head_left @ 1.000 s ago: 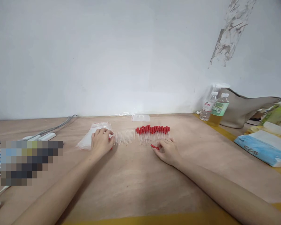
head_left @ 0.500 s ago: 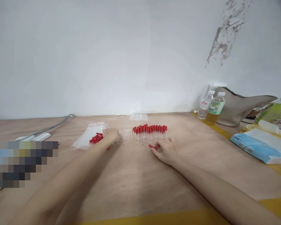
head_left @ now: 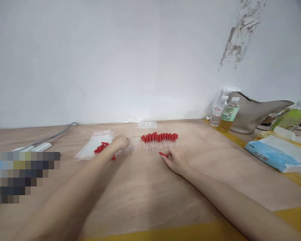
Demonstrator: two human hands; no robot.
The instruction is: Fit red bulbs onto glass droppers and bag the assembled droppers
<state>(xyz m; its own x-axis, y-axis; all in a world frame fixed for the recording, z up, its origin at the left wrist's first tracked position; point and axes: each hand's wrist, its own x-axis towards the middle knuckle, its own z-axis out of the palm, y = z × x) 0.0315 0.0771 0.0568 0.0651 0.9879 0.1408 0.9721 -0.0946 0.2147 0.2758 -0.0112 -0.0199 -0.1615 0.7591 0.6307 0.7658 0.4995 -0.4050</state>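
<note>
My right hand [head_left: 177, 161] rests low over the table, thumb and fingers pinched on a red rubber dropper bulb [head_left: 163, 154]. Just beyond it lies a row of clear dropper tubes fitted with red bulbs [head_left: 160, 137]. To the left of that row, bare clear dropper tubes [head_left: 134, 145] lie side by side. My left hand [head_left: 119, 143] is at their left end, its fingertips closed on what looks like a thin clear tube; the grip is partly hidden. Loose red bulbs [head_left: 100, 147] lie on a clear zip bag [head_left: 86, 149] beside my left wrist, partly covered by it.
A small clear bag [head_left: 147, 125] lies by the wall. On the right stand two bottles [head_left: 229, 115], a grey bag-like object [head_left: 245, 117] and a blue tissue pack [head_left: 268, 155]. Cables [head_left: 57, 135] and a pixelated patch [head_left: 20, 174] are at the left.
My left hand has shifted slightly, its fingertips raised a little at the bare tubes. My right hand keeps hold of the red bulb in nearly the same place. The view has moved slightly.
</note>
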